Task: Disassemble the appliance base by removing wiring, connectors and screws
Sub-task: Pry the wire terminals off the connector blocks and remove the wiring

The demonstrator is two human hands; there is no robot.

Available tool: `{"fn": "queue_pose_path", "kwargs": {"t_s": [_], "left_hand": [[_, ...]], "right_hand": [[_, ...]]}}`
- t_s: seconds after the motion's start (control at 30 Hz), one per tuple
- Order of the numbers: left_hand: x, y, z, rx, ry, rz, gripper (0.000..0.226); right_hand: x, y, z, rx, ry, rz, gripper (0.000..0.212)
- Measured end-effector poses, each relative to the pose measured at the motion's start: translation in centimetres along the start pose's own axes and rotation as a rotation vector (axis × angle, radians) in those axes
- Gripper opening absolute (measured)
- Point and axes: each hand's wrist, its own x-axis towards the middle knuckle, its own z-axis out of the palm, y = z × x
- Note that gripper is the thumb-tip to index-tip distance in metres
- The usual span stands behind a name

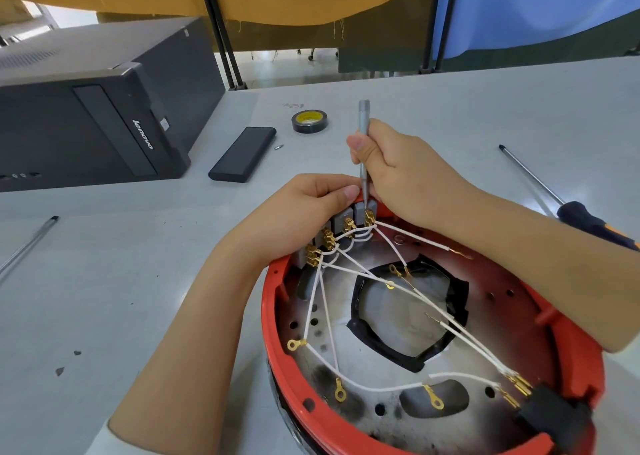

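A round red appliance base (273, 347) lies open side up on the grey table (114, 281). White wires (408, 290) with brass ring and spade terminals cross its metal floor. At its far rim stands a row of grey switch blocks (341, 220) with brass connectors. My right hand (398, 174) grips a slim silver screwdriver (363, 122), held upright with its tip down at the rightmost block. My left hand (311, 209) curls over the far rim and holds the switch blocks, thumb beside the driver's shaft.
A black Lenovo computer case (90, 115) lies at the left. A flat black box (242, 153), a loose bit (278, 147) and a roll of black tape (310, 121) sit behind the base. A long black-and-orange screwdriver (568, 209) lies at the right, a pen (31, 243) at the left.
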Motion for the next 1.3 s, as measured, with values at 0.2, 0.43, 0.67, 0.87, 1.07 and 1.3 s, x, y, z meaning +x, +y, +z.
{"fn": "queue_pose_path", "kwargs": {"t_s": [0.2,0.43,0.67,0.87,1.07,1.3], "left_hand": [[0.0,0.2,0.1,0.011,-0.001,-0.009,0.025],[-0.2,0.4,0.0,-0.010,-0.018,0.006,0.026],[-0.2,0.5,0.0,-0.013,-0.013,-0.013,0.025],[-0.2,0.5,0.1,0.001,0.012,-0.039,0.025],[-0.1,0.5,0.1,-0.011,0.003,-0.032,0.026],[0.0,0.1,0.0,-0.028,-0.017,-0.001,0.027]], "right_hand": [[0.9,0.2,0.2,-0.125,-0.043,0.044,0.025],[-0.5,0.5,-0.3,0.093,0.041,0.026,0.026],[0.0,0.1,-0.1,0.006,0.006,0.030,0.026],[1.1,0.2,0.1,-0.107,-0.053,0.060,0.026],[0.1,0.5,-0.4,0.126,0.060,0.088,0.030],[-0.6,0.5,-0.4,0.079,0.044,0.047,0.028]]}}
